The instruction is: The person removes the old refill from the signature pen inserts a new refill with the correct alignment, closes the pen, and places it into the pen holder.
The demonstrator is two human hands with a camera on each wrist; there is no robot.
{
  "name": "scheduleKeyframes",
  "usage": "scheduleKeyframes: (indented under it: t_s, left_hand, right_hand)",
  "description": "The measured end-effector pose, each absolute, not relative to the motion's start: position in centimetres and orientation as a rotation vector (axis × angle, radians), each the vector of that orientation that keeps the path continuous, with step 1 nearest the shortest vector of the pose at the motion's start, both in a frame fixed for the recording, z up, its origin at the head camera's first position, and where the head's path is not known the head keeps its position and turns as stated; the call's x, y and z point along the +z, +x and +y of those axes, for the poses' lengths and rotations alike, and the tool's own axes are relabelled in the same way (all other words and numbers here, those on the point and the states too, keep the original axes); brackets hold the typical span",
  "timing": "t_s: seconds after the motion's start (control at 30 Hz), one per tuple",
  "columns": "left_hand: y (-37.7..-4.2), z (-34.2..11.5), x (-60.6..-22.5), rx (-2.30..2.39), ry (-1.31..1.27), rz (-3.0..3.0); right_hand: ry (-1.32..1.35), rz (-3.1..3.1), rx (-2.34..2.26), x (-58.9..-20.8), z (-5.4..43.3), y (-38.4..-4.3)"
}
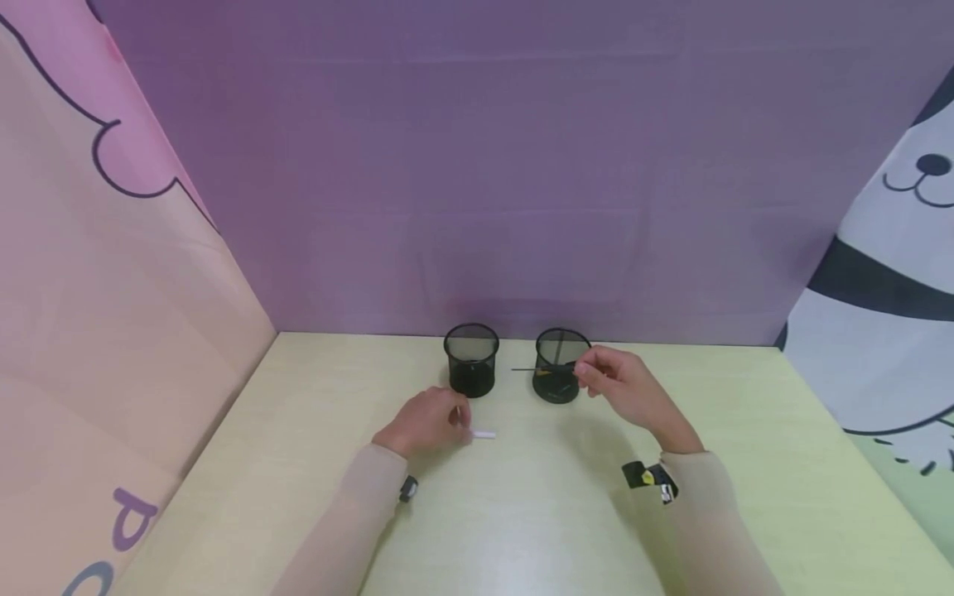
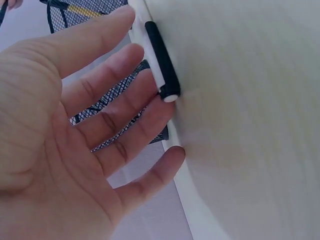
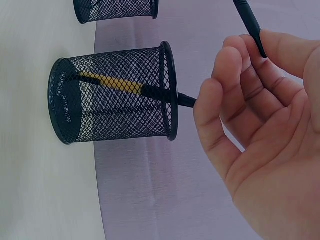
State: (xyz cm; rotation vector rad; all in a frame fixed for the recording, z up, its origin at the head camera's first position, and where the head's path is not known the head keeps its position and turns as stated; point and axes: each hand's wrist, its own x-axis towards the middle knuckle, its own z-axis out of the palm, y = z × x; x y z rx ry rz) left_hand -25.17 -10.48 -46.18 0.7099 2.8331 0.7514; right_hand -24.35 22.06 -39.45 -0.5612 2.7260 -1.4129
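My right hand [image 1: 622, 385] pinches a slim black pen-like stick [image 3: 248, 22] between thumb and fingertips. It is level, pointing left, and overlaps the right black mesh pen cup [image 1: 557, 396] in the head view. A yellow-and-black stick [image 3: 116, 83] leans inside that cup, its black end past the rim near my fingers. The left mesh pen cup [image 1: 472, 379] stands just beyond my left hand [image 1: 428, 418]. By the left fingertips a black-and-white marker [image 2: 162, 60] lies on the table; the left fingers are spread and loosely bent, not wrapped round it.
Both cups stand near the back edge of the pale wooden table [image 1: 507, 521]. Behind it hangs a purple cloth backdrop [image 1: 477, 182]. A printed cloth [image 1: 119, 314] borders the left side, and another with a panda figure [image 1: 879, 356] the right.
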Motion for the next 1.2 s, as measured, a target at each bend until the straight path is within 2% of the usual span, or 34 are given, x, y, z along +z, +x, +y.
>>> scheduleKeyframes:
  t_s: [0.67, 1.2]
  left_hand:
    - [-24.7, -9.6, -43.7, 1.299, 0.802, 2.959]
    - [-24.3, -8.9, -43.1, 1.482, 0.868, 2.921]
  right_hand:
    - [-0.596, 2.712, -1.408, -39.6, 21.7, -24.5]
    - [-0.637, 2.711, -1.414, -39.9, 21.3, -24.6]
